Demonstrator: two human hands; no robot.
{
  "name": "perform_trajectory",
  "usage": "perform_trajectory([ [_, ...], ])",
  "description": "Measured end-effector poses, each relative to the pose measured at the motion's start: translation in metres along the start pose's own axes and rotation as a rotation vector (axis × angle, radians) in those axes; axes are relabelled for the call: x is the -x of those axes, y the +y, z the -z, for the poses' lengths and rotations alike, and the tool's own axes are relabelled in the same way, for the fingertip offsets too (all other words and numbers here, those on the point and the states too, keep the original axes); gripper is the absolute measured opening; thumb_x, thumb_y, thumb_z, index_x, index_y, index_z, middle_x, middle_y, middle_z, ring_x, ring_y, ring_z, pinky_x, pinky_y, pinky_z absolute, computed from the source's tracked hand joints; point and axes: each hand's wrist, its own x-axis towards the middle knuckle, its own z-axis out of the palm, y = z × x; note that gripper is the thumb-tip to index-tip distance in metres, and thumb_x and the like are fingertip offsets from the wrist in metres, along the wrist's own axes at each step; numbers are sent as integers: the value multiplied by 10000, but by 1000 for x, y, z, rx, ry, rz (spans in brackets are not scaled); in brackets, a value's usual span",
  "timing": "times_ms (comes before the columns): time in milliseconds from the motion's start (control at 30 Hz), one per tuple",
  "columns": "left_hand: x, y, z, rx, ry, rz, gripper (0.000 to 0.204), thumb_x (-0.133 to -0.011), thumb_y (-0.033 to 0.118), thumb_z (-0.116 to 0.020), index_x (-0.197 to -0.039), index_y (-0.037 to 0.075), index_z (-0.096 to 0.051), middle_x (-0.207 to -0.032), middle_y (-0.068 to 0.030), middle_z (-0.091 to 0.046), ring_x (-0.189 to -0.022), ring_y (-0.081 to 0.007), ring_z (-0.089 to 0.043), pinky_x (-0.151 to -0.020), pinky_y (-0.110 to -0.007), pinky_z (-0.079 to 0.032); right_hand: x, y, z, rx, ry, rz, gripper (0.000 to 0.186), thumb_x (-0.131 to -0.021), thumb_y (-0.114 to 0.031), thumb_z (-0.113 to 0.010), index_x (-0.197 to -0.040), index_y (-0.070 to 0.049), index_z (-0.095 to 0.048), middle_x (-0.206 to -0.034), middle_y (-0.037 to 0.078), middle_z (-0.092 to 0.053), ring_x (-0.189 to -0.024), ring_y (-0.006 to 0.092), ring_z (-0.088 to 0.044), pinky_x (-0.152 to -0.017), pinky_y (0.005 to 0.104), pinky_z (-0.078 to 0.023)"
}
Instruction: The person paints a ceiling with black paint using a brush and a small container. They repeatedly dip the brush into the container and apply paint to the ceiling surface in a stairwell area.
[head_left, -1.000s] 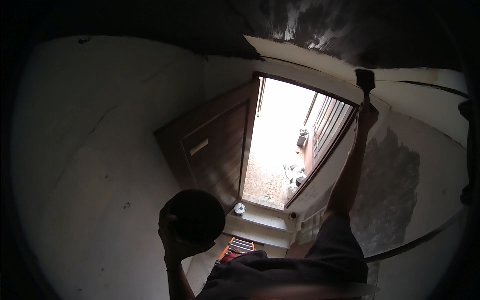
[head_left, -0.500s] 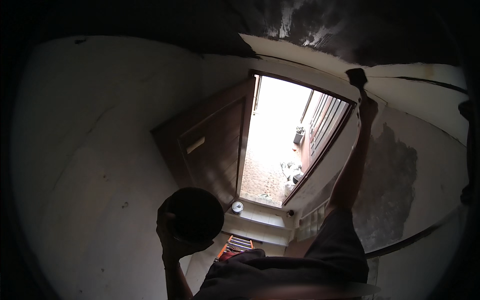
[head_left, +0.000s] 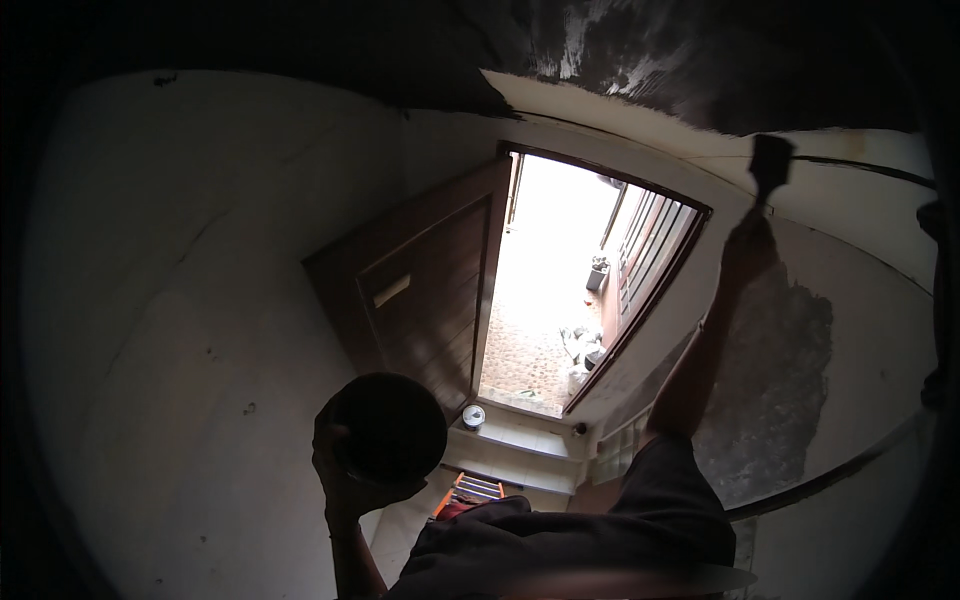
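Note:
My left hand [head_left: 345, 475] holds a dark round bowl-like container [head_left: 392, 425] from below, low in the view at chest height. My right hand [head_left: 748, 250] is raised high on an outstretched arm and grips the handle of a paintbrush [head_left: 770, 165]. The brush head touches the wall near the line where the white wall meets the dark painted ceiling [head_left: 700, 60]. A dark grey painted patch [head_left: 780, 390] spreads on the wall below my right arm.
An open brown wooden door [head_left: 420, 290] and a bright doorway [head_left: 560, 290] lie far below. An orange ladder [head_left: 470, 492] stands under me beside pale steps [head_left: 510, 445]. White walls [head_left: 180, 300] rise on the left.
My right hand with the brush has shifted slightly along the top of the wall. The view has tilted a little. My left hand keeps the container in the same place.

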Motion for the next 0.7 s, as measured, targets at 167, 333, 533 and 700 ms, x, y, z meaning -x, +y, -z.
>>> perform_trajectory([
  [167, 2, -4, -3, 30, -66, -10, 1165, -451, 413, -1005, -1388, 227, -338, -1466, -177, -421, -1320, -364, -465, -1028, -520, -458, 3, 15, -88, 133, -477, -7, 479, -980, -384, -534, -682, -42, -688, -684, 190, -685, -657, 421, -693, -602, 471, -562],
  [333, 5, -8, -5, 49, -47, -14, 1166, -451, 393, -1007, -1391, 228, -339, -1459, -184, -429, -1320, -370, -468, -1029, -521, -456, -43, -9, -37, 180, -151, 292, 359, -952, -256, -600, -676, -35, -661, -656, 167, -663, -576, 367, -665, -526, 458, -515],
  [533, 4, -17, -5, 73, -56, -28, 1167, -447, 387, -1008, -1391, 228, -340, -1455, -188, -434, -1316, -374, -473, -1027, -521, -458, -35, -32, 59, -334, 31, -16, 485, -1050, -307, -512, -696, 5, -625, -579, 151, -595, -482, 288, -586, -491, 418, -440],
  [700, 5, -8, -10, 26, -25, 34, 1146, -439, 383, -1012, -1367, 212, -361, -1426, -201, -468, -1284, -386, -508, -1010, -514, -478, 23, 18, -27, -749, -258, -703, 562, -1024, -376, -558, -634, 28, -604, -501, 89, -497, -441, 142, -477, -444, 386, -330],
])
